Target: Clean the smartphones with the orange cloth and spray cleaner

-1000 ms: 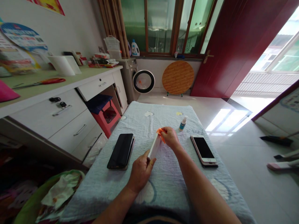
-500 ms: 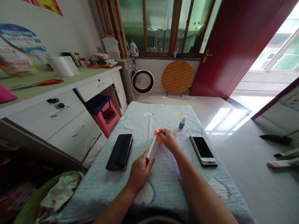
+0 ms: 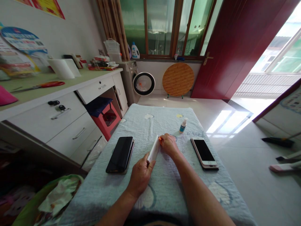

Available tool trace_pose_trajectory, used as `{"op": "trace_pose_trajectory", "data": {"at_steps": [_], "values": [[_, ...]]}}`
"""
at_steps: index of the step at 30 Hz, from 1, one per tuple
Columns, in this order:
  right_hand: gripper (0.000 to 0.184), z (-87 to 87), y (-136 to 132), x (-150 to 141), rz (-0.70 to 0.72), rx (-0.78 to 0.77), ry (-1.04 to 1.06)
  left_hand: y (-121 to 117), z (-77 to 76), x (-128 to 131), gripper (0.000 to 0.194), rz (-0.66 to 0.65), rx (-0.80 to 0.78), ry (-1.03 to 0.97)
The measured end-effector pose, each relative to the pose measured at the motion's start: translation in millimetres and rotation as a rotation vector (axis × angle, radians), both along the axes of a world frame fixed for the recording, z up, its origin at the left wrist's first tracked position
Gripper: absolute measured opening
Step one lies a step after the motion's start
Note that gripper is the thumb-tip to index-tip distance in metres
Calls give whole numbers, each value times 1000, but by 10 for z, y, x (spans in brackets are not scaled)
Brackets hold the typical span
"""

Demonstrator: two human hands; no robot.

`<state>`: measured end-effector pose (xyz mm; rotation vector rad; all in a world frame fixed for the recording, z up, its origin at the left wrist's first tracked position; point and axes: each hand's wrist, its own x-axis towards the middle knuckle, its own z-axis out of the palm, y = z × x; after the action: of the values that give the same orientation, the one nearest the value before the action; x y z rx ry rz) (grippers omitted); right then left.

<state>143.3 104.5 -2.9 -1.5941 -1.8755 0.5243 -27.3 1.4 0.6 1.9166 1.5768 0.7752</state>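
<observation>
My left hand [image 3: 141,174] is closed around the near end of a white phone [image 3: 154,150], which is tilted up on its edge above the covered table. At the phone's far end, my right hand [image 3: 168,144] pinches an orange cloth [image 3: 160,139] against its right side; most of the cloth is hidden by the fingers. To the left lies a black phone [image 3: 120,154], face up, with another layer showing beneath it. A white-framed phone [image 3: 204,152] with a dark screen rests on a darker piece at the right. A small spray bottle [image 3: 182,126] stands beyond my right hand.
A pale blue patterned cloth [image 3: 164,116] covers the table. Left of it are a white drawer desk [image 3: 68,125], a red stool [image 3: 107,121] and a green bin [image 3: 30,201] with crumpled paper. Behind stand an open washing machine [image 3: 129,73] and a round wooden tabletop [image 3: 178,79].
My right hand has moved slightly down along the phone, and the orange cloth has gone from over its far end to its right side. My left hand keeps its grip.
</observation>
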Motion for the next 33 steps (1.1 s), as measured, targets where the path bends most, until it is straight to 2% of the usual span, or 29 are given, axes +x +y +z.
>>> {"op": "trace_pose_trajectory", "data": {"at_steps": [9, 14, 20, 27, 33], "values": [[24, 12, -32, 118, 19, 2, 293, -1, -81, -28, 43, -88, 190, -59], [28, -31, -36, 121, 36, 0, 403, -14, -60, -14, 39, -129, 193, -61], [24, -41, -44, 97, 69, -10, 433, -1, -56, -35, 39, -86, 169, -119], [24, -103, -19, 142, 28, -16, 438, 31, 11, -73, 41, -50, -49, -340], [23, -22, -64, 144, 25, 46, 464, 36, -11, -49, 37, -71, 92, -224]]}}
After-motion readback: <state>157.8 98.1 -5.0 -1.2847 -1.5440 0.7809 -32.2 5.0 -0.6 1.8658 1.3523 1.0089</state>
